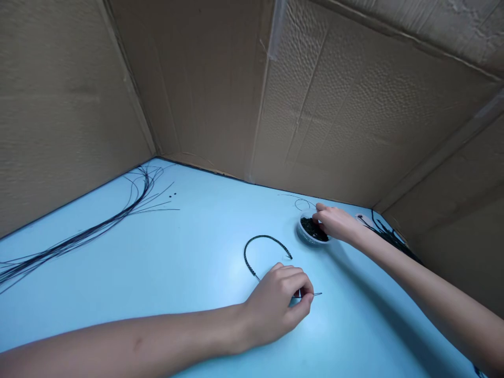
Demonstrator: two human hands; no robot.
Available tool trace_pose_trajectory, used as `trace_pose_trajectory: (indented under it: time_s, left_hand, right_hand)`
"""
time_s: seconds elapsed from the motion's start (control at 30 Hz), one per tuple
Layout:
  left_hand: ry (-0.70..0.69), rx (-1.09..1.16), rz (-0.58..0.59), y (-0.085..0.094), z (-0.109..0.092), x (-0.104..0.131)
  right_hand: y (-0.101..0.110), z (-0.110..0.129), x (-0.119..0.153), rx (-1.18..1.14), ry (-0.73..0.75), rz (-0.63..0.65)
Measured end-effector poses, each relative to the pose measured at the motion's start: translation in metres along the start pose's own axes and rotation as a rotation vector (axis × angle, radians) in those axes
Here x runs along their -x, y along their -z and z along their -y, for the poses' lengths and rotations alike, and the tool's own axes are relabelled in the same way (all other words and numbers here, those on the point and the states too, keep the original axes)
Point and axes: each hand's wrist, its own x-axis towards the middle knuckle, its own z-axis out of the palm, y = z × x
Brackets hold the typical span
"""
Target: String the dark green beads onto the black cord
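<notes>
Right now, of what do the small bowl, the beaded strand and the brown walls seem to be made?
Small bowl: probably smooth plastic, as its side looks cloudy and translucent. Beaded strand: dark and bumpy; perhaps glass or plastic, too small to tell. Brown walls: seemingly matte cardboard, given creases and taped seams.

No readable text, labels, brands, numbers or signs. Cardboard walls (205, 79): nothing legible. Blue desk (189, 252): same. Small plastic bowl (307, 239): no lettering that can be made out. White piece at the far right (363, 220): too small and partly covered, can't tell if anything is printed on it.
</notes>
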Motion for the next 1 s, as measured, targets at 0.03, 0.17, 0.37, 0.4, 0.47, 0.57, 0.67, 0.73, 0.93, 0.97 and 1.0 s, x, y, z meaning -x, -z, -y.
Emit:
trace_pose_trajectory:
  time_s: [0.03, 0.17, 0.37, 0.4, 0.47, 0.57, 0.67, 0.73, 0.93, 0.97, 1.0]
  left_hand:
    - [0.002, -0.005, 0.003, 0.0001, -0.0001, 0.0]
    - [0.009, -0.026, 0.016, 0.0003, -0.0004, 0.0]
    - [0.004, -0.031, 0.023, -0.0001, 0.001, 0.0]
    - [0.003, -0.031, 0.023, -0.0001, 0.0012, 0.0001]
    - [0.004, -0.03, 0.024, 0.0002, 0.0014, 0.0003]
    - [0.005, -0.027, 0.033, 0.0009, 0.0016, 0.0003]
    - [0.007, -0.022, 0.04, 0.0012, 0.0021, -0.0001]
    - [0.006, -0.02, 0.043, 0.0011, 0.0023, -0.0004]
    - [0.008, -0.03, 0.049, 0.0006, 0.0019, 0.0005]
    - [0.007, -0.031, 0.05, 0.0005, 0.0018, 0.0006]
    - [0.007, -0.033, 0.051, 0.0005, 0.0018, 0.0008]
  right_hand:
    - [-0.0003, -0.0002, -0.0001, 0.008, 0.002, 0.002]
    - [0.0003, -0.0012, 0.0006, 0.037, 0.025, 0.017]
    - [0.005, 0.0001, 0.0029, 0.063, 0.045, 0.038]
    - [0.0058, 0.0005, 0.0028, 0.065, 0.046, 0.043]
    - [0.0073, 0.0012, 0.0021, 0.07, 0.05, 0.053]
    - [0.0084, 0.0022, 0.0008, 0.081, 0.056, 0.063]
    - [0.0075, 0.0031, -0.0001, 0.097, 0.06, 0.063]
    - [0.006, 0.0034, -0.0006, 0.109, 0.064, 0.062]
    - [0.0021, 0.002, -0.0026, 0.125, 0.067, 0.064]
    - [0.002, 0.0017, -0.0028, 0.124, 0.066, 0.067]
    - [0.0021, 0.0014, -0.0029, 0.122, 0.063, 0.07]
